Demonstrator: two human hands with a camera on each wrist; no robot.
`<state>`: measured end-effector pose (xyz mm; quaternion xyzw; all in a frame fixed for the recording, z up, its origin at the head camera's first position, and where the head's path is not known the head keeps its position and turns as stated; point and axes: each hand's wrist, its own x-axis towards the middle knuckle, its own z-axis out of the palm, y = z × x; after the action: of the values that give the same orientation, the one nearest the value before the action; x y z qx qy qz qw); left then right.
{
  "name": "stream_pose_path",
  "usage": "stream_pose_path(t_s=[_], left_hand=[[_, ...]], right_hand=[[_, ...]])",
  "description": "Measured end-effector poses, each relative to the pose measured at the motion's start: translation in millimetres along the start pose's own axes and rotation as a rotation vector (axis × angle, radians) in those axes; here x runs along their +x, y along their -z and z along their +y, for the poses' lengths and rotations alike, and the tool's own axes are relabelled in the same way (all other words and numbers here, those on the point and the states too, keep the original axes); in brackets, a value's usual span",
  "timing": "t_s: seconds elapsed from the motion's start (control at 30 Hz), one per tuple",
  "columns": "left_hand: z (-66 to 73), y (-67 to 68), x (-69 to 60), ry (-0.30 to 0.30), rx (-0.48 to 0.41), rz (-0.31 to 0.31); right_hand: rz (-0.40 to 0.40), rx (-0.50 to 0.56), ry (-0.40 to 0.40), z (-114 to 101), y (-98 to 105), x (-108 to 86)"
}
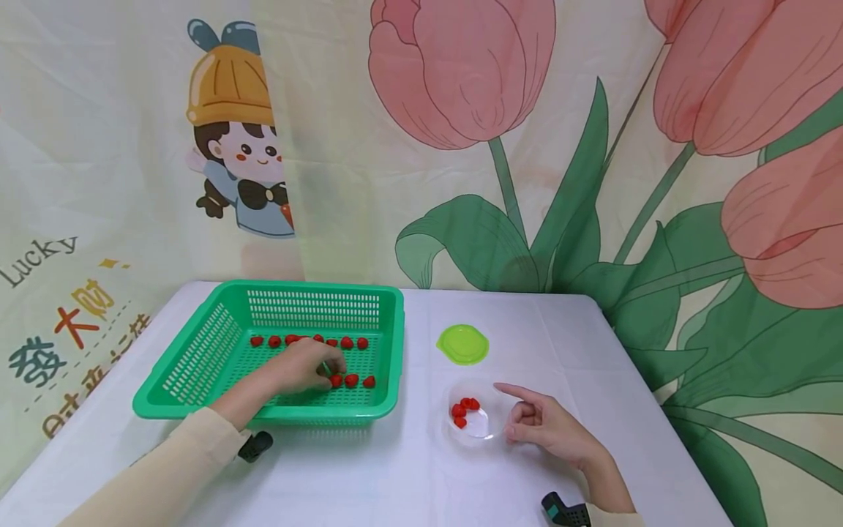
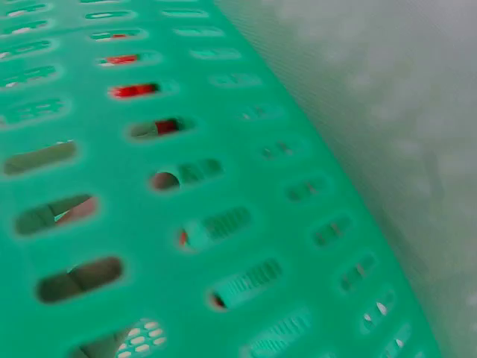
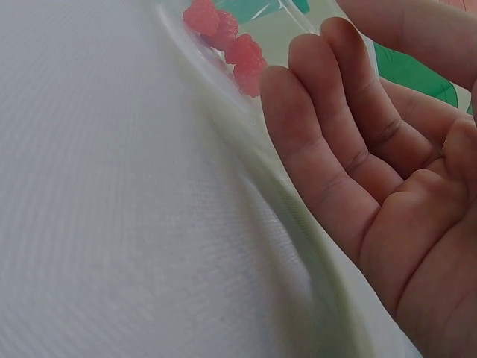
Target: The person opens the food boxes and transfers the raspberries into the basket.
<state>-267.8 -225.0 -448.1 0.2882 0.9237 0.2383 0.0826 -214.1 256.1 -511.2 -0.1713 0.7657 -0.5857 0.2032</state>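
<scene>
My left hand reaches into the green plastic basket. Its thumb and forefinger are bent about a raspberry at the left end of a short front row. Further back in the basket lies a longer row of raspberries, partly hidden by the hand. Through the basket's slots the left wrist view gives glimpses of red fruit. Beside a clear round tub holding several raspberries, my right hand has its forefinger stretched out at the rim. The other fingers bend loosely and hold nothing.
A bright green lid lies on the white tablecloth behind the tub. Beyond the table's back edge hangs a printed cloth with tulips and a cartoon figure.
</scene>
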Motion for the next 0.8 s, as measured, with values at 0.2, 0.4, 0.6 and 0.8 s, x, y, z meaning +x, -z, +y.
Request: stream_pose_path(t_s=[0.2,0.4,0.6,0.8], left_hand=[[10.5,6.4,-0.1,-0.021,0.024,0.043],[44.2,19.3,3.2,-0.028,0.064,0.096],[85.7,22.8,9.0,-0.115,0.082,0.109],[121.5,13.3,23.1,-0.2,0.06,0.014]], right_hand=[[0.008,-0.006,-0.008,0.3,-0.5,0.5],[0.007,-0.004,0.002,0.4,1.0,0.0],[0.005,-0.011,0.002,1.0,0.9,0.0],[0.001,-0.007,0.001,0.6,0.1,-0.7]])
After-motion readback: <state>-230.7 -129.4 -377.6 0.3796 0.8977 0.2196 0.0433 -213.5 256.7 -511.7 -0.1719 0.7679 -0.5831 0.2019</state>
